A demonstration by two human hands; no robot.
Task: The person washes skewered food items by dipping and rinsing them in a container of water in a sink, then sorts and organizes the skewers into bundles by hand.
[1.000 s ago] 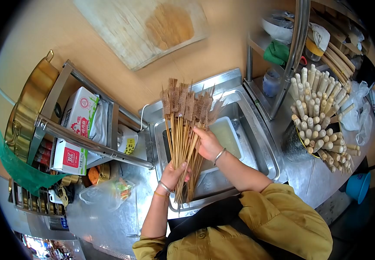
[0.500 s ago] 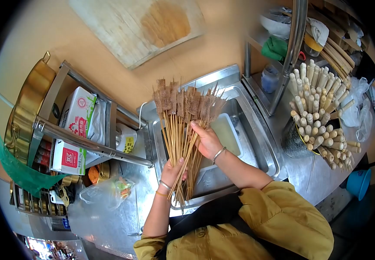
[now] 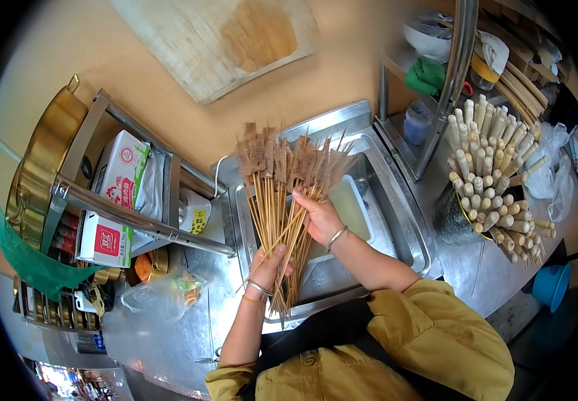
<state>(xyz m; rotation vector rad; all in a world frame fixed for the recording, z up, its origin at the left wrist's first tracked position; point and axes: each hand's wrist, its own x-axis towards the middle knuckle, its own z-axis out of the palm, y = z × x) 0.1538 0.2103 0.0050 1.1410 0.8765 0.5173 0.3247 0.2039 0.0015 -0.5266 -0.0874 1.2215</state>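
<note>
A big bunch of wooden skewers [image 3: 270, 207] is fanned out over the sink, with brown, textured flat food pieces [image 3: 282, 160] threaded on their upper ends. My left hand [image 3: 267, 266] is closed around the lower sticks, and a few of them cross at a slant. My right hand [image 3: 317, 217] grips the right side of the bunch just under the food, thumb on top. Below the skewers lies a metal sink [image 3: 409, 220] with a white tray [image 3: 369, 227] inside, partly hidden by the bunch and my right hand.
On the right stands a dark container [image 3: 451, 217] packed with thick pale wooden sticks [image 3: 486, 164]. A metal rack [image 3: 149, 224] with boxes [image 3: 105, 239] is at the left, near a plastic bag [image 3: 169, 294]. A shelf post [image 3: 446, 100] rises behind the sink; a blue bucket [image 3: 551, 287] sits lower right.
Some skewers on the right of the bunch lean further right, and several stick ends now cross over my left wrist. Both hands stay in nearly the same place.
</note>
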